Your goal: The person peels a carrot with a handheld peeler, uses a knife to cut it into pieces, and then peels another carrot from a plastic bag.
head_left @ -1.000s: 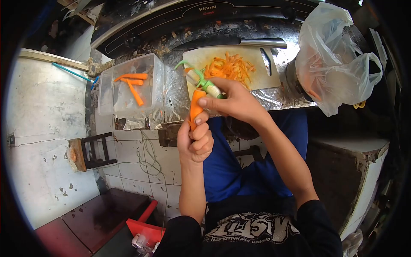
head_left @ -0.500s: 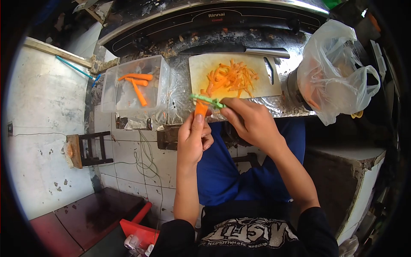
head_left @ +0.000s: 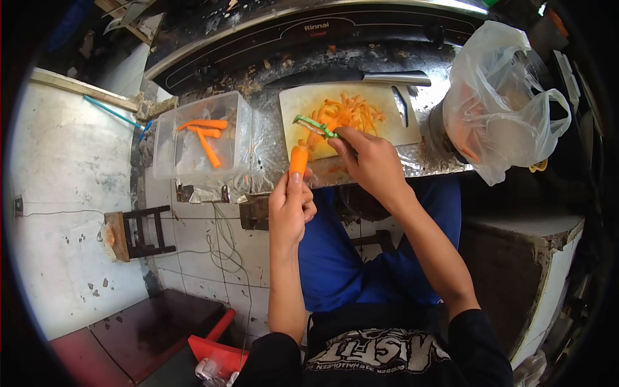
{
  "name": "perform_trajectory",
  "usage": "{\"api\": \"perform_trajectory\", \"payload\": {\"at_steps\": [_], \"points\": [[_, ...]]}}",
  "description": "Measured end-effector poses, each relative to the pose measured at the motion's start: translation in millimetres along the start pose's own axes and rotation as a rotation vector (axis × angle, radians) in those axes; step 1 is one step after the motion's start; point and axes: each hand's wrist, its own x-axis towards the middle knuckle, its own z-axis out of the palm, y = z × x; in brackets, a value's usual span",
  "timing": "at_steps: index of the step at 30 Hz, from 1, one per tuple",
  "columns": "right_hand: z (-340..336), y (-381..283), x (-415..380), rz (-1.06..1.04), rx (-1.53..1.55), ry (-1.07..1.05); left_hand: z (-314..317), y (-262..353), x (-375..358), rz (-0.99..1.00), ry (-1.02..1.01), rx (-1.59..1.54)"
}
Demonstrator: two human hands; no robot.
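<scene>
My left hand (head_left: 292,205) is wrapped round a carrot (head_left: 298,161), its blunt end pointing up and away from me at the counter's front edge. In my right hand (head_left: 374,158) is a green peeler (head_left: 316,126), gripped by its handle. The peeler's head is just beyond the carrot's tip, apart from it, over the cutting board (head_left: 403,132). A loose heap of orange carrot peelings (head_left: 348,116) covers the middle of that white board. My fingers hide the carrot's lower part.
Several peeled carrots (head_left: 209,149) lie in a clear plastic container (head_left: 238,135) on the left. Behind the board rests a large knife (head_left: 393,78). A plastic bag (head_left: 496,103) stands at the right. The Rinnai stove (head_left: 316,35) runs along the back.
The peeler has lifted off the carrot and moved up and away, over the board. The carrot stays in my left hand, now more fully in view.
</scene>
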Motion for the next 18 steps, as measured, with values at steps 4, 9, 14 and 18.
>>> {"api": "perform_trajectory", "payload": {"at_steps": [4, 9, 14, 18], "points": [[-12.1, -7.1, -3.2, -0.026, 0.164, -0.053, -3.2, -2.2, 3.0, -0.028, -0.008, -0.035], [-16.1, -15.7, -16.7, -0.121, 0.187, -0.071, -5.0, -1.9, 2.0, 0.021, -0.006, -0.020], [-19.1, -23.4, -21.8, -0.142, 0.082, -0.054, -4.6, 0.1, -1.9, 0.076, -0.048, 0.016], [-4.2, -24.6, -14.2, -0.125, -0.003, 0.035, -2.5, 0.0, 1.0, 0.066, -0.007, 0.009]]}}
